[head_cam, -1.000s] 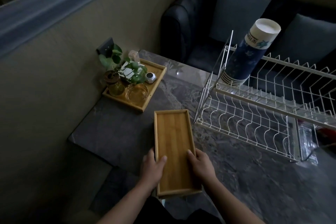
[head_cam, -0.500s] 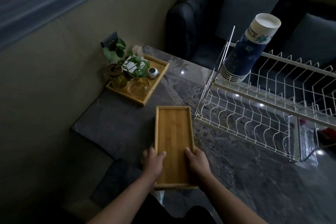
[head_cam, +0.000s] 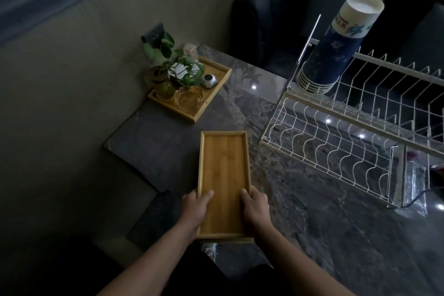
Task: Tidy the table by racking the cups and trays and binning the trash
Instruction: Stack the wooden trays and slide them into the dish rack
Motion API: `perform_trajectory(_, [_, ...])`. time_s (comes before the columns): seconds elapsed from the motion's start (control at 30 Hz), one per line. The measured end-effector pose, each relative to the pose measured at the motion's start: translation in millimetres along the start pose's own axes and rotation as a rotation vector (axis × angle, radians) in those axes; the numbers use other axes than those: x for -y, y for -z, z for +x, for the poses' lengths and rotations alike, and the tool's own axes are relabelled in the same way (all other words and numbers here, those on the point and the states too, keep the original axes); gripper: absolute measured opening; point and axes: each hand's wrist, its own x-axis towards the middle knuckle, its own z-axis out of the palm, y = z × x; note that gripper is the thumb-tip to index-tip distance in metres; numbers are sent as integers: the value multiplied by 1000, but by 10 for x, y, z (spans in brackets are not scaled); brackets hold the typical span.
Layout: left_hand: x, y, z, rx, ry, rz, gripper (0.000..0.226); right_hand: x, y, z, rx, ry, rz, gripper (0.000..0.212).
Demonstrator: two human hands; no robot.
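Head view is showing the left hand [head_cam: 195, 206] and right hand [head_cam: 255, 206] gripping the wooden tray [head_cam: 224, 175] by its sides above the table [head_cam: 336, 235], and it could be bumping the wire rack [head_cam: 336, 142] nearby.

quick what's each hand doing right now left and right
Left hand: closed on the left edge of the bamboo tray.
Right hand: closed on the same tray's right edge.

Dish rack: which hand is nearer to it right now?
Right. The right hand grips the tray on the edge facing the dish rack; the left hand holds the far edge.
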Motion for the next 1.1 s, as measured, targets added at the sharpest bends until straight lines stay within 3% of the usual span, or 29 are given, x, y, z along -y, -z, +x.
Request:
perform_trajectory(0.33, [121,-5,-181,-12,-15,-93,71,-82,196,-160,121,23,188,17])
perform_trajectory(0.57, [144,-126,-336,42,10,-128,75,-78,431,-272,114,35,284,26])
perform_trajectory(0.73, [127,-319,-551,104,-134,-57,63,-314,621,-469,-17,173,233,32])
perform_trajectory(0.9, [18,-578,-756,185,-301,45,52,-510,905,-631,-103,206,337,34])
perform_trajectory(1.1, [-110,-968,-910,287,-382,123,52,-652,1291,-696,-173,240,400,23])
